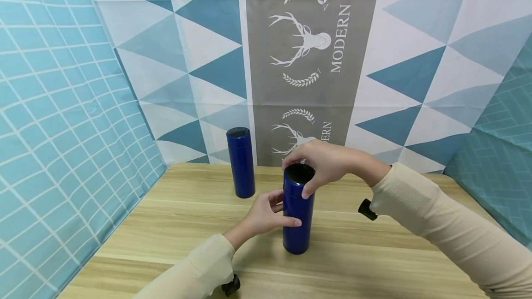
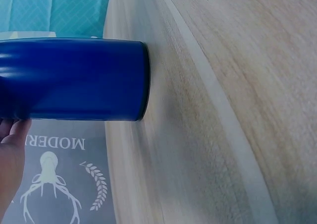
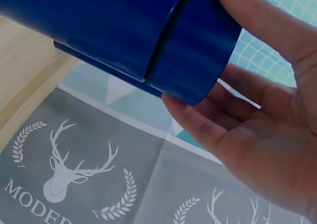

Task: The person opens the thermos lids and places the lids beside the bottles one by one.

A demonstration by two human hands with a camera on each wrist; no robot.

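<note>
A dark blue thermos bottle [image 1: 297, 225] with a black-topped lid [image 1: 300, 174] is upright at the middle of the wooden table; whether its base [image 2: 143, 80] touches the wood I cannot tell. My left hand [image 1: 266, 213] holds its body from the left, thumb across the front and fingers partly hidden behind. From above, my right hand [image 1: 326, 163] grips the lid between thumb and fingers. The right wrist view has the lid [image 3: 195, 50] seated on the body, with a thin seam between them.
A second blue thermos bottle [image 1: 242, 165] stands upright farther back on the left, near the patterned curtain [image 1: 216, 82]. The wooden table [image 1: 187, 216] ends at this curtain. Tiled-pattern sheets hang on the left [image 1: 54, 105] and right.
</note>
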